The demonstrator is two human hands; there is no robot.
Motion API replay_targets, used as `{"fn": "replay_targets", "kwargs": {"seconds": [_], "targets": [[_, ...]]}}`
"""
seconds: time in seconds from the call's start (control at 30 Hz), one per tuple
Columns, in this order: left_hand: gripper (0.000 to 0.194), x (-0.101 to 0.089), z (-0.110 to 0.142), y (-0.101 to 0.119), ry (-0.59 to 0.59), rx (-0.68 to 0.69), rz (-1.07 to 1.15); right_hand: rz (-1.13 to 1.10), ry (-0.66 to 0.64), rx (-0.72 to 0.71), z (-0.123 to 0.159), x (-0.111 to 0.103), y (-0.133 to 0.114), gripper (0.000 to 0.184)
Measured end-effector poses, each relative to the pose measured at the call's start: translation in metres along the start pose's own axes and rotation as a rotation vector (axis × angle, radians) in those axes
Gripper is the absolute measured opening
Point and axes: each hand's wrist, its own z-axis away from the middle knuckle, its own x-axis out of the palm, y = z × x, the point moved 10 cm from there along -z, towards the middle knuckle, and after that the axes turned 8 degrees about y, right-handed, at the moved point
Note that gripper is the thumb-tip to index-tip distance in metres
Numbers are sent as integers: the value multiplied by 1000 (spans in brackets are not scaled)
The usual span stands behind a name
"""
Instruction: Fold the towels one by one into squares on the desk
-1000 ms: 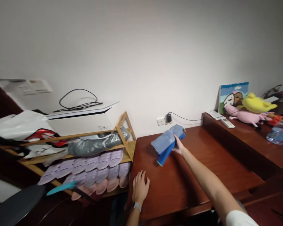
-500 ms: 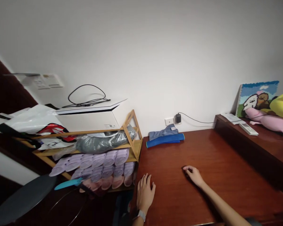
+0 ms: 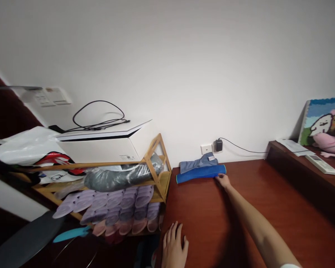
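And there it was, the folded bright-blue cloth with green-trimmed ends, lying lengthwise at the far left of the glossy red-brown wooden worktop! Tucked against its far side sat the rumpled grey-blue fabric bundle with a white label, close to the wall. The right hand was at the blue cloth's near right edge, thumb and fingers drawn almost together; whether they pinched the fabric, I couldn't tell. The left hand lay palm down at the near left, fingers lightly spread, holding nothing.

How far along? Both pieces were down side by side, so the placing looked done; the grey-blue bundle remained creased, so straightening, if anything, seemed left.

And what a change! One second earlier the right hand had both pieces over the worktop; half a second earlier they lay at the far left with that hand well apart. Now it was back at the blue edge, and the blue cloth looked more even along its near side. The left hand had kept to the near left throughout.
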Motion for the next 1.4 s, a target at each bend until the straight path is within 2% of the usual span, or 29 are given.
{"fn": "replay_targets", "kwargs": {"seconds": [0.13, 0.23, 0.3, 0.4, 0.53, 0.6, 0.7, 0.97, 1.1, 1.27, 1.33, 1.4], "targets": [[46, 6, 3, -4, 13, 11, -28, 117, -18, -6, -9, 24, -9, 18], [47, 9, 4, -6, 3, 5, -24, 162, -63, -83, -12, 34, -37, 19], [48, 9, 3, -6, -11, 0, -17, 174, -94, -171, -14, 36, -71, 21], [48, 8, 2, -6, -28, -8, -9, 183, -114, -344, -13, 29, -137, 20], [48, 2, 0, -3, -29, -17, 6, 224, -110, -555, 4, 16, -221, 19], [48, -2, -1, 0, -23, -15, 12, 263, -104, -603, 15, 10, -250, 19], [47, -6, -3, 5, -11, -12, 14, 338, -89, -618, 29, 0, -280, 15], [46, -13, -6, 10, 2, -18, 10, 365, 10, -635, 53, -52, -353, 22], [46, -15, -9, 13, 2, -29, 10, 205, 31, -698, 80, -93, -383, 22], [45, -13, -13, 12, -1, -29, 51, 37, -75, -770, 132, -152, -399, 26], [42, -15, -15, 7, 2, -52, 98, 15, -116, -784, 156, -177, -399, 27], [38, -20, -19, 5, 0, -86, 182, -11, -212, -785, 182, -194, -396, 30]]}}
